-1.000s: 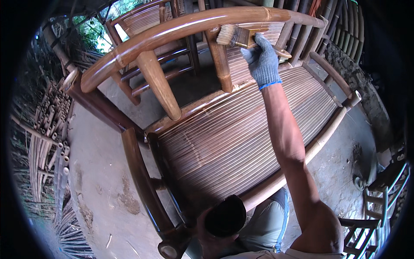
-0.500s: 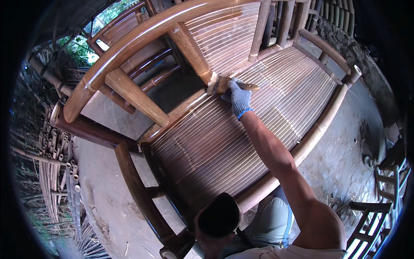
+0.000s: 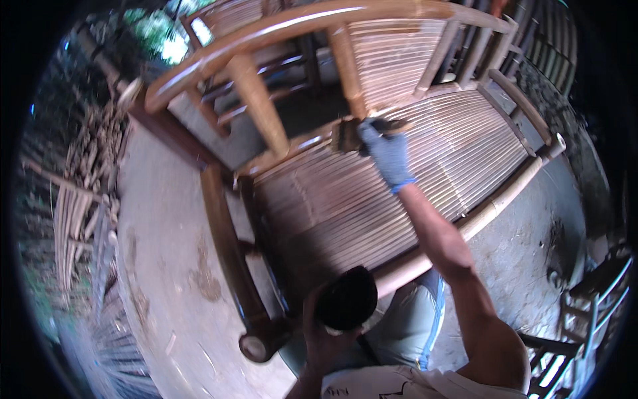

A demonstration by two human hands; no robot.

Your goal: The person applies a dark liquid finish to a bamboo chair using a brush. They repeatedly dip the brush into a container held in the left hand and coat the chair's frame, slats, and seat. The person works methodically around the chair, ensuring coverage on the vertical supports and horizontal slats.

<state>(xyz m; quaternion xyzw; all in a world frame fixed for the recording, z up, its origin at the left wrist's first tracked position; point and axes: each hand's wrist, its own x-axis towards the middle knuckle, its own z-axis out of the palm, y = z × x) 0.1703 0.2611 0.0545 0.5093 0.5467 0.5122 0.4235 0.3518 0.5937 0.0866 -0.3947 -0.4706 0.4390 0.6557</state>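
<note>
Grey floor (image 3: 163, 279) lies around a shiny brown bamboo bench (image 3: 216, 219), and bamboo sticks (image 3: 76, 233) sit in a heap on the left. One long, nearly straight arm (image 3: 442, 243) reaches up from the bottom right, over the slatted seat (image 3: 345, 203). Its right hand (image 3: 390, 158) wears a grey glove with a blue edge, and the fingers are closed tight around a wide brush (image 3: 345, 137). That brush is at the back of the seat, near the foot of a thick post (image 3: 347, 70). Its hairy end sticks out to the left of the glove, and its handle (image 3: 402, 126) pokes out to the right, so it lies nearly sideways. It is blurry, so I can't tell if the hairs touch the wood. Down low, the bare left hand (image 3: 320, 339) is wrapped around a round black cup (image 3: 345, 299), with the opening facing up.
</note>
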